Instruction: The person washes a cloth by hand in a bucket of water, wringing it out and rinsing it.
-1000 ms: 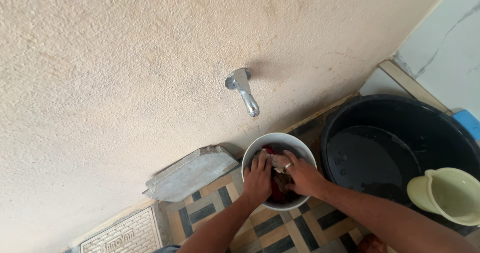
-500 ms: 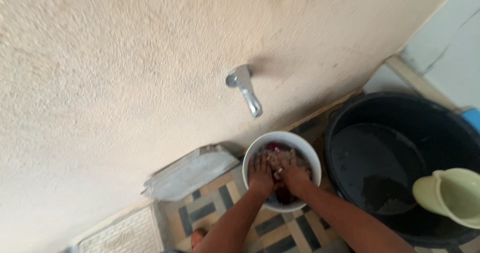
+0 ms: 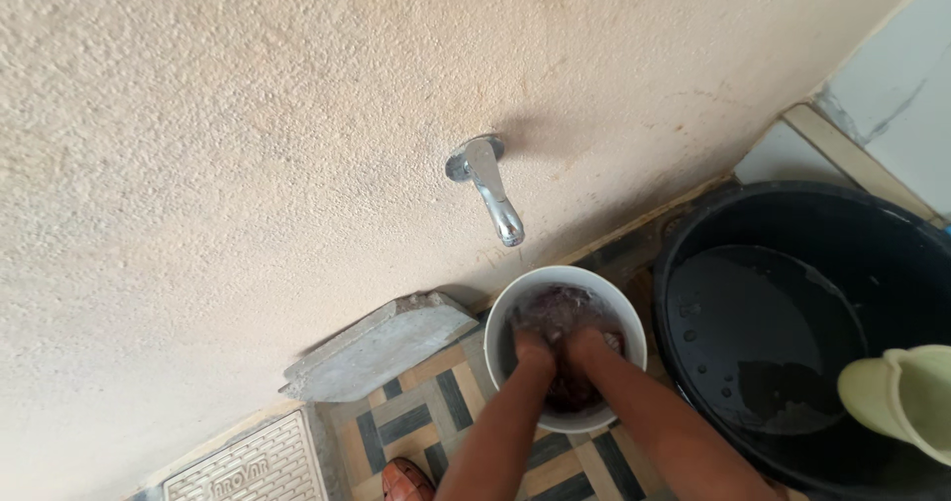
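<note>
- Running from the left: a floor grate, a grey slab leaning at the foot of the wall, and patterned floor tiles.
- Above the bowl, a metal tap juts from the wall; no water shows running.
- Both hands are plunged in the white bowl: left hand, right hand, side by side, pressing into dark red cloth under sudsy water.
- Their fingers are hidden, so how tightly they grip I cannot tell.
- It looks like the scrubbing step of hand washing; the next move would call for a firm grip on the cloth.
- Right: a black tub holding water, with a pale jug at its edge.
</note>
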